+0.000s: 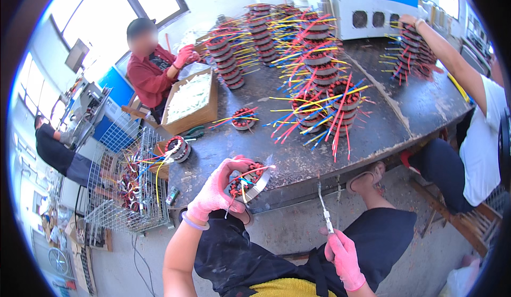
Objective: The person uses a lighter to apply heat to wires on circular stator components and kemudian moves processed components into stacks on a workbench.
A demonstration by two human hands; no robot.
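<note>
My left hand [213, 190], in a pink glove, is wrapped round the side of a motor stator [252, 185] with red-and-black windings and a silver metal ring. It is held tilted above the near table edge, with red, blue and yellowish leads sticking out. One red lead points right and has a bright tip. My right hand [343, 254], also pink-gloved, grips a slim hand torch [326, 214] with a white handle and a thin bent metal tube. The tube points up toward the table edge, apart from the stator.
Tall stator stacks [319, 57] with coloured wires stand on the dark table [213, 153]. Single stators [243, 119] sit nearer. Left are a cardboard box [191, 117] of white pieces, pliers [194, 132] and a wire basket [120, 212]. Co-workers sit across and at right; one stands far left.
</note>
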